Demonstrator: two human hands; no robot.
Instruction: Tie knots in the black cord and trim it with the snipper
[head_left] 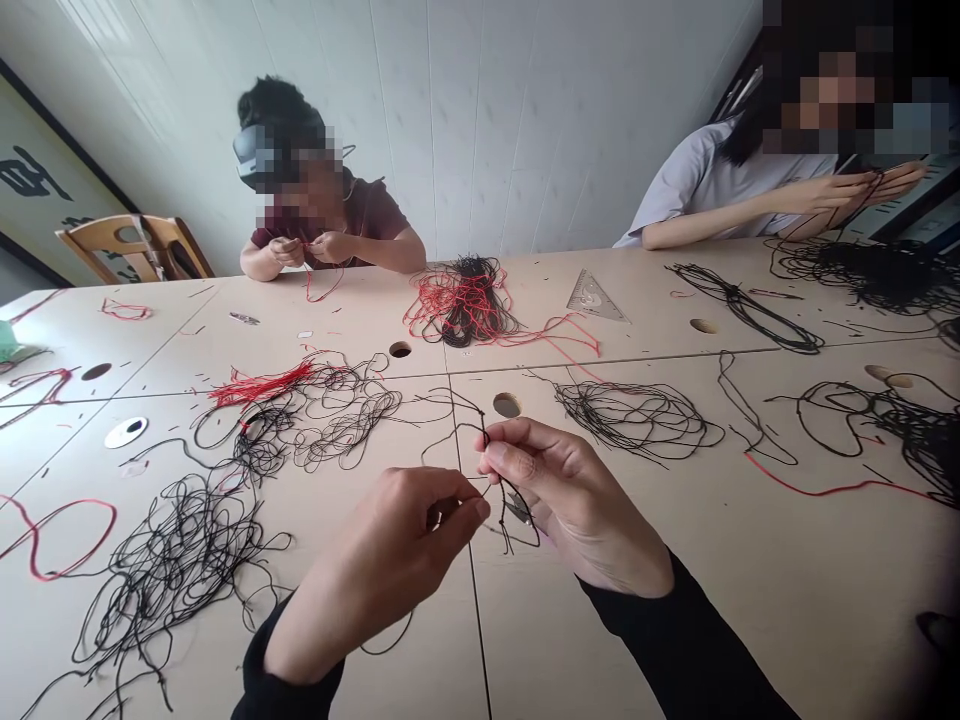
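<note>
Near the middle of the head view, my right hand [574, 500] pinches a thin black cord [505, 510] between thumb and fingers. Its loops and loose ends hang below and stick up above the fingertips. Under that hand shows a small metal blade-like tip [517, 505] with a bit of purple beside it; the rest is hidden by the palm. My left hand [382, 560], lower and to the left, has thumb and forefinger closed on a thin strand of the cord. The two hands are close together but apart, above the table [570, 640].
Tangled black cord [180, 570] lies left, beside a red bundle [262, 383]. A black coil [637, 418] and mixed red-black pile [465, 300] lie beyond my hands, near a set square [596, 295]. Table holes include one [508, 405]. Two people [330, 225] [750, 190] work opposite with cords.
</note>
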